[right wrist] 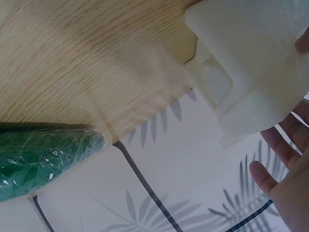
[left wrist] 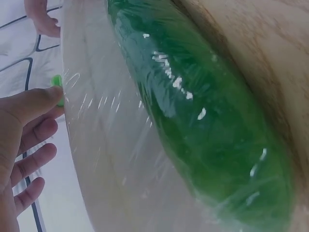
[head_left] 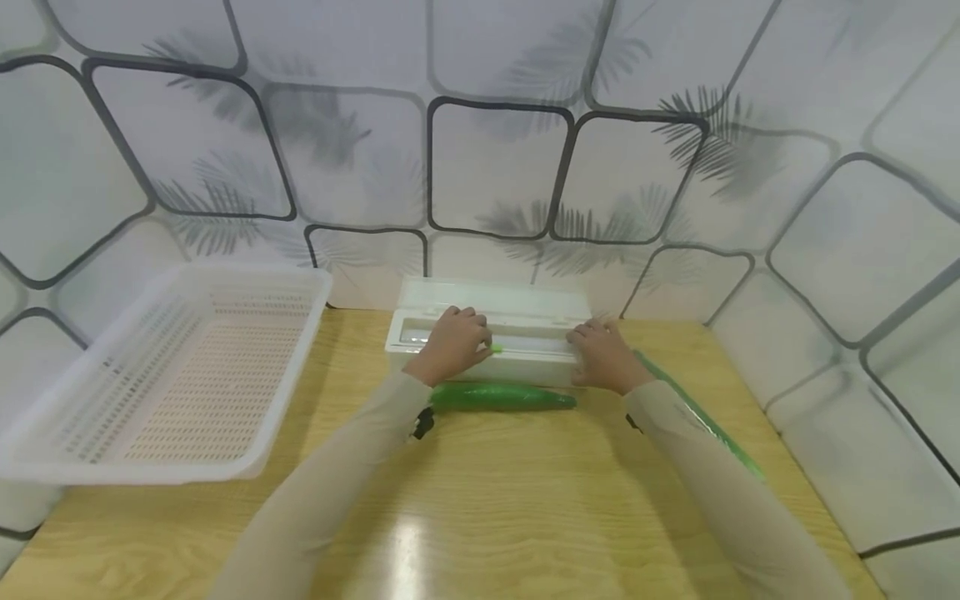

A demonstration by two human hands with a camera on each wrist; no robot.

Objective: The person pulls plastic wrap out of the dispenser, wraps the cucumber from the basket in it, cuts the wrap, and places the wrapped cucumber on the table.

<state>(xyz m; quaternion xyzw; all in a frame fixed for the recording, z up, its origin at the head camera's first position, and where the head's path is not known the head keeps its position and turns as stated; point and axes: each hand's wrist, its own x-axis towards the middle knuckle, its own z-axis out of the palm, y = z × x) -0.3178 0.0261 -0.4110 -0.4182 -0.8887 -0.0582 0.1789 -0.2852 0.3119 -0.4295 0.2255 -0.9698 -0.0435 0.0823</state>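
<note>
A white cling film dispenser (head_left: 525, 369) stands near the wall with its lid (head_left: 495, 294) raised. My left hand (head_left: 453, 342) pinches the small green slide cutter (left wrist: 58, 90) on the dispenser's edge between thumb and forefinger, the other fingers loosely bent. Around the dispenser's right end my right hand (head_left: 607, 354) holds on, thumb in front and fingers behind. Clear film (left wrist: 104, 106) hangs down the dispenser's front in the left wrist view. Just before it lies a film-wrapped cucumber (head_left: 502, 397). Another wrapped cucumber (right wrist: 43, 159) lies to the right, partly hidden by my right sleeve in the head view.
A white plastic basket (head_left: 296, 367) with slotted sides and base stands on the left of the wooden table (head_left: 487, 500). Patterned wall panels (head_left: 495, 167) close off the back and the right side.
</note>
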